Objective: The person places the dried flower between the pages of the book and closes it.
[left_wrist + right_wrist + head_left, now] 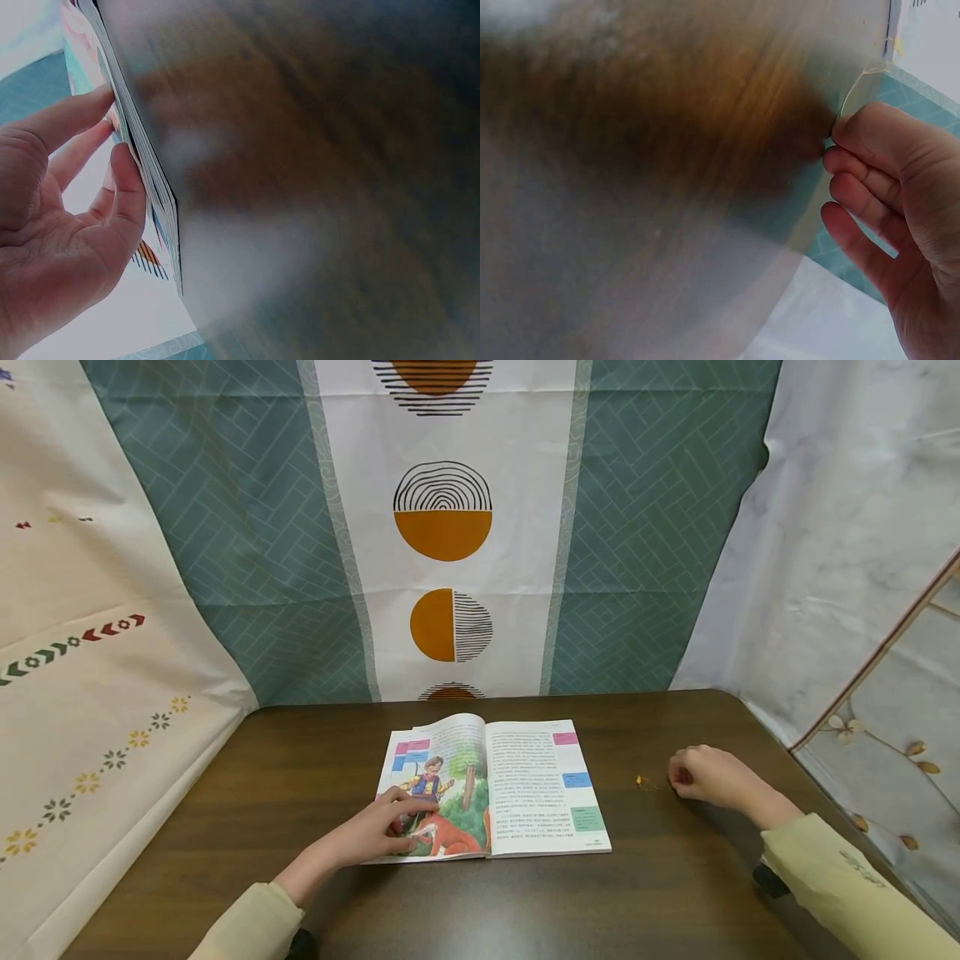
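Observation:
An open illustrated book lies on the dark wooden table, its left page showing a cartoon figure and a red fox. My left hand rests its fingertips on the lower part of that left page. In the left wrist view, the fingers of that hand touch the page near the book's edge. To the right of the book, my right hand pinches a thin golden strand between thumb and index finger. A small yellow piece sits at the strand's far end, just above or on the table; I cannot tell which.
The dark wooden table runs back to a green and white patterned curtain. Pale cloth hangs at the left, and a whitish cloth with a branch print hangs at the right.

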`<action>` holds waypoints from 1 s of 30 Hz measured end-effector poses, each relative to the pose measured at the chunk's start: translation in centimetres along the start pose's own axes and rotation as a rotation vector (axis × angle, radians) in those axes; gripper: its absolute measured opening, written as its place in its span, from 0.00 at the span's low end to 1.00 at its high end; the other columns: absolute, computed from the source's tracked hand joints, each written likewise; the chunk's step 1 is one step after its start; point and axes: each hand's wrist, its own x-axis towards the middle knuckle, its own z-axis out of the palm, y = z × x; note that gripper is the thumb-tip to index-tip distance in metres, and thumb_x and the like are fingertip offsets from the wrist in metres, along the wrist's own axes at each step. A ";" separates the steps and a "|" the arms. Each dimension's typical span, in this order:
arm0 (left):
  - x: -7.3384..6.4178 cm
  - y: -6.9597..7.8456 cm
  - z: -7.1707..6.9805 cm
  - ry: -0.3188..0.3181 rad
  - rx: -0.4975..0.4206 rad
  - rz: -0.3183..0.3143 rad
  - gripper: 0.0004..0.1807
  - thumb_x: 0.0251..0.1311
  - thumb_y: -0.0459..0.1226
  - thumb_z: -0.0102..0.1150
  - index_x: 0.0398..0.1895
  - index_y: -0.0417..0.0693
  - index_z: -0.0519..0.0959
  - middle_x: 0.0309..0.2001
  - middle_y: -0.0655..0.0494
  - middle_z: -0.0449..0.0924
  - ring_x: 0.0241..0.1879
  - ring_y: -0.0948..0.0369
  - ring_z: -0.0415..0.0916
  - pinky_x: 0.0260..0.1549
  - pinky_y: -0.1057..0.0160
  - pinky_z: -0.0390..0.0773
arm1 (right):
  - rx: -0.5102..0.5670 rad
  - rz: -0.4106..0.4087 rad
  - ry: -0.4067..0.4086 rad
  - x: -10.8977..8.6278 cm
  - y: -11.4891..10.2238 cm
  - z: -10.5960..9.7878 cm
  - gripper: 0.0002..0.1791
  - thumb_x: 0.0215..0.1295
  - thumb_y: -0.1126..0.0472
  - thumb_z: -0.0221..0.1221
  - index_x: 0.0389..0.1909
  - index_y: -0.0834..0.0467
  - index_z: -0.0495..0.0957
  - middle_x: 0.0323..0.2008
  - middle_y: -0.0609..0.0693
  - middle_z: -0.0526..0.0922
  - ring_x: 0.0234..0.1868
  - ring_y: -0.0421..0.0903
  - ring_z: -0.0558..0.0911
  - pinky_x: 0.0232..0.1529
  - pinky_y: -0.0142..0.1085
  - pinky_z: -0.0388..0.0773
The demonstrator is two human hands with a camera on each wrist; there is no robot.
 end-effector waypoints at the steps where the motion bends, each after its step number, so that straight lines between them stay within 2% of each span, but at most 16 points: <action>1: 0.0 0.0 0.0 0.000 -0.002 -0.003 0.29 0.61 0.40 0.66 0.66 0.56 0.74 0.52 0.48 0.67 0.39 0.59 0.64 0.34 0.68 0.69 | 0.000 0.002 -0.004 0.0 0.0 0.1 0.15 0.51 0.67 0.68 0.20 0.46 0.75 0.21 0.36 0.71 0.24 0.30 0.65 0.25 0.29 0.64; 8: -0.1 -0.1 0.3 -0.008 -0.011 -0.009 0.29 0.61 0.40 0.66 0.67 0.55 0.73 0.51 0.47 0.66 0.39 0.59 0.64 0.35 0.68 0.69 | 0.016 0.000 -0.034 0.0 0.2 0.3 0.14 0.52 0.67 0.68 0.21 0.46 0.76 0.22 0.35 0.71 0.24 0.29 0.66 0.26 0.28 0.66; 17: 0.0 0.0 0.2 -0.001 -0.011 -0.007 0.29 0.60 0.40 0.67 0.66 0.56 0.74 0.51 0.47 0.67 0.39 0.58 0.64 0.34 0.68 0.69 | 0.001 -0.051 0.002 -0.4 0.2 -0.1 0.11 0.51 0.66 0.71 0.24 0.46 0.82 0.26 0.35 0.81 0.27 0.30 0.76 0.28 0.31 0.75; 23: 0.0 0.1 0.1 0.000 0.004 0.007 0.28 0.61 0.40 0.66 0.66 0.55 0.74 0.51 0.47 0.67 0.38 0.60 0.65 0.34 0.68 0.70 | 0.010 -0.069 -0.007 -0.1 0.2 -0.2 0.12 0.52 0.66 0.71 0.22 0.45 0.81 0.23 0.34 0.78 0.25 0.28 0.71 0.26 0.29 0.71; 30: 0.0 0.3 -0.1 0.008 0.011 0.020 0.28 0.61 0.39 0.66 0.66 0.53 0.74 0.51 0.46 0.67 0.37 0.60 0.64 0.34 0.69 0.70 | 0.012 -0.035 -0.029 0.2 0.1 -0.3 0.14 0.53 0.67 0.69 0.20 0.45 0.78 0.21 0.33 0.74 0.24 0.27 0.66 0.26 0.27 0.67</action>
